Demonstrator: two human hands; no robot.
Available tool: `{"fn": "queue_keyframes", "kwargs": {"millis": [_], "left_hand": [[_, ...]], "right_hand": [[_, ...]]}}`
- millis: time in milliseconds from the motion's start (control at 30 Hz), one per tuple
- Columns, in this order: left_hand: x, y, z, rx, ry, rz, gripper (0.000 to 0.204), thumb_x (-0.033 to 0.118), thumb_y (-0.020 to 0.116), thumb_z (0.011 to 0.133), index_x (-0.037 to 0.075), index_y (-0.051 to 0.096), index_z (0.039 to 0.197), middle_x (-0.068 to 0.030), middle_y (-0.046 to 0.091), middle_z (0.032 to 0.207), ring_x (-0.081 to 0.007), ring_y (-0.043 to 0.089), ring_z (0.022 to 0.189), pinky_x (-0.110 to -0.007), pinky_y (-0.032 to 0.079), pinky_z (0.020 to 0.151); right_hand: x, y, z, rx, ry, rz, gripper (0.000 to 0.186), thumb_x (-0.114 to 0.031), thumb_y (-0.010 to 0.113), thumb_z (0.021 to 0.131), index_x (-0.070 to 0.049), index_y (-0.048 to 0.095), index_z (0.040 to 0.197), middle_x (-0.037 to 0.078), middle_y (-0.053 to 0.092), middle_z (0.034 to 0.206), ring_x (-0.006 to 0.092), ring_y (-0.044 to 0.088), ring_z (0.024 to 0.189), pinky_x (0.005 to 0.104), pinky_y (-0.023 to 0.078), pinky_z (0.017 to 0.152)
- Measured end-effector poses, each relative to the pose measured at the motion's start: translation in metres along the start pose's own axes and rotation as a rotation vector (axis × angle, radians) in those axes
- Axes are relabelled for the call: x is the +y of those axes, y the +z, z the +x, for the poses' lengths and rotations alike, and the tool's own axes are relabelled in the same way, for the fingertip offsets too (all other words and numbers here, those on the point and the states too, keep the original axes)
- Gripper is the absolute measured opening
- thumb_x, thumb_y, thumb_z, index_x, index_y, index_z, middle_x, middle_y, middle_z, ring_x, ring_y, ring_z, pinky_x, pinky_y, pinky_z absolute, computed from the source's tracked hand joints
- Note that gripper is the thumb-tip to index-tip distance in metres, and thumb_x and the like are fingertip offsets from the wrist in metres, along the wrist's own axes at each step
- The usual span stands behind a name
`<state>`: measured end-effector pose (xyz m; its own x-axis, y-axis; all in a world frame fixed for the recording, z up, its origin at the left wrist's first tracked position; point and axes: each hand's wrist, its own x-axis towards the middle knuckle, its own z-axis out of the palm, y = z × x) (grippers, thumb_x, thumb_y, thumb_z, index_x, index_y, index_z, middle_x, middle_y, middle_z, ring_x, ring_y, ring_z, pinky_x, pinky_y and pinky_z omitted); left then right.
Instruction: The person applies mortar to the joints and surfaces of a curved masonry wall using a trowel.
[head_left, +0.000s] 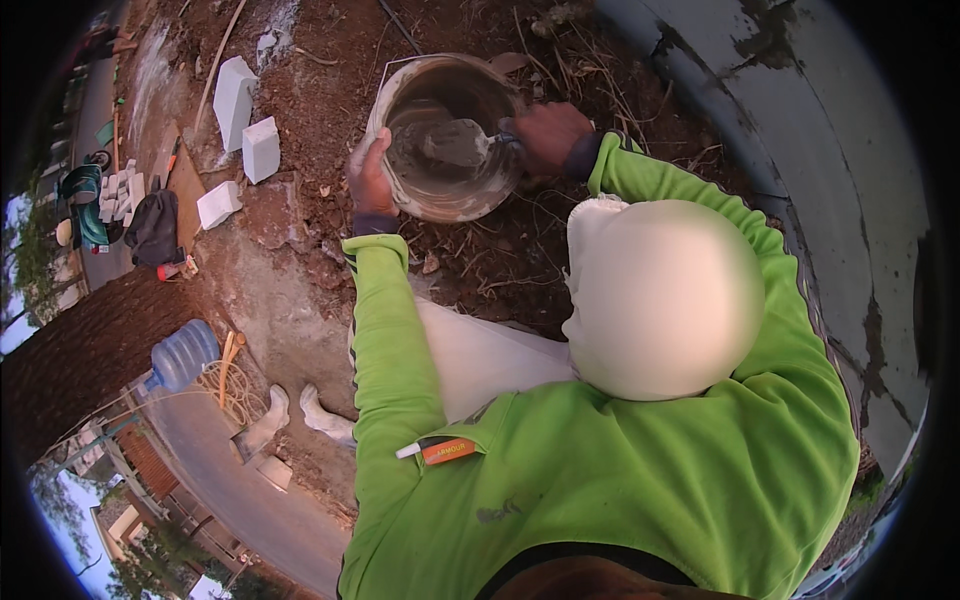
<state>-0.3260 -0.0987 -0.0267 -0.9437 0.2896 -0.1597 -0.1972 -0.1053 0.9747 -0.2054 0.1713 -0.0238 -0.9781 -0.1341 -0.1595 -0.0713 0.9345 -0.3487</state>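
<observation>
A round bucket [478, 205] coated with grey residue stands on the soil in front of me. Its rim is held on the left side by my left hand [371, 178], thumb over the edge and fingers outside. My right hand [550, 138] is closed around the handle of a trowel [458, 143], at the bucket's right rim. The trowel's blade reaches into the bucket, smeared with grey mortar. Wet mortar [408, 165] lies below it, partly hidden by the blade.
Pale blocks [234, 104] lie left of the bucket. A grey plastered wall [840, 160] rises at right. Further left are a tree trunk [90, 330], a dark bag [154, 230], a large blue water bottle [186, 354], coiled rope [240, 395] and pale boots [264, 428]. Roots litter the soil.
</observation>
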Motion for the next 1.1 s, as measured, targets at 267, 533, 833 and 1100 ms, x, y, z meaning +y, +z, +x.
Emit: {"fn": "queue_keyframes", "kwargs": {"millis": [267,533,833,1100], "left_hand": [[0.04,0.03,-0.013,0.06,0.223,-0.012,0.039,0.021,0.056,0.101,-0.009,0.061,0.126,-0.0155,0.066,0.122,-0.0218,0.064,0.108,-0.034,0.05,0.096],[0.071,0.055,-0.033,0.141,0.379,-0.118,0.025,0.016,0.057,0.102,-0.007,0.067,0.104,-0.0051,0.062,0.093,-0.0117,0.056,0.088,-0.028,0.047,0.084],[0.054,0.059,-0.025,0.292,0.435,-0.12,0.049,0.029,0.054,0.104,-0.008,0.054,0.135,-0.016,0.059,0.132,-0.024,0.056,0.119,-0.038,0.043,0.106],[0.029,0.02,-0.002,0.2,-0.066,-0.426,0.053,0.034,0.048,0.105,-0.004,0.05,0.141,-0.0172,0.058,0.139,-0.0313,0.059,0.124,-0.044,0.048,0.106]], "right_hand": [[-0.049,-0.039,0.017,0.035,-0.097,-0.166,0.016,-0.016,0.061,0.086,-0.007,0.072,0.094,0.015,0.071,0.083,0.0327,0.072,0.077,0.0425,0.058,0.064],[-0.083,-0.045,0.027,0.153,-0.029,0.31,0.022,-0.019,0.065,0.083,-0.009,0.071,0.102,0.018,0.072,0.088,0.039,0.071,0.082,0.049,0.057,0.075],[-0.08,-0.027,0.016,0.465,-0.012,0.8,0.042,-0.018,0.069,0.087,-0.006,0.067,0.128,0.024,0.071,0.11,0.0398,0.07,0.098,0.0434,0.056,0.086],[0.002,-0.048,-0.042,0.741,-0.046,0.73,0.038,-0.024,0.073,0.092,0.0,0.067,0.12,0.019,0.073,0.099,0.0213,0.07,0.081,0.035,0.055,0.078]]}}
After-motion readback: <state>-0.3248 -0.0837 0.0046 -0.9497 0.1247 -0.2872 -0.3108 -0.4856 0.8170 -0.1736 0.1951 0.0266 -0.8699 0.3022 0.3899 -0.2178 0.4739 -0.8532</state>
